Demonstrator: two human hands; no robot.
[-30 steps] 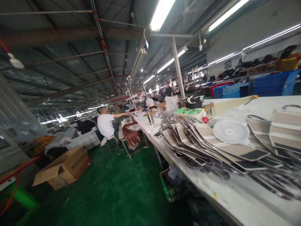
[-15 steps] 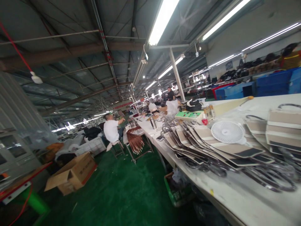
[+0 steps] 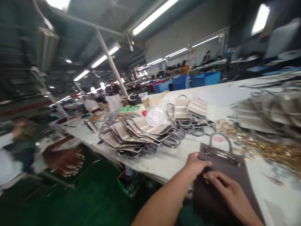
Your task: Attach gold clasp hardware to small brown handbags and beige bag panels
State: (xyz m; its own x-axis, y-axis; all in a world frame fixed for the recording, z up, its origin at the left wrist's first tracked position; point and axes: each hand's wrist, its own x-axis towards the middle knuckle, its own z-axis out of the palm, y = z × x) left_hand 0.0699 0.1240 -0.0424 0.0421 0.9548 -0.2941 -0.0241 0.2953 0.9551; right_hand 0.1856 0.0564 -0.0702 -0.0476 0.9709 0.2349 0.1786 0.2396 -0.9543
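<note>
A dark brown handbag panel (image 3: 219,175) with a looped handle (image 3: 221,138) lies at the near table edge. My left hand (image 3: 195,164) grips its left edge, thumb on top and the other fingers hidden underneath. Over the panel, my right hand (image 3: 225,188) has its fingertips pinched at a small gold-coloured metal fitting (image 3: 206,178). Motion blur hides the fitting's exact shape. Just right of the panel, many loose gold-coloured metal pieces (image 3: 270,147) are spread on the white table.
Stacked beige-lined handled panels (image 3: 127,133) cover the table's left part, with a white fan (image 3: 155,117) on them. More panels (image 3: 265,113) lie at right. A green-topped machine (image 3: 130,108) stands behind. A seated person (image 3: 14,150) is at far left, beside brown straps (image 3: 63,157).
My view has swung to the right. Both my hands and the dark handbag panel have come into sight, along with the gold-coloured pieces; the stacked panels now appear farther left.
</note>
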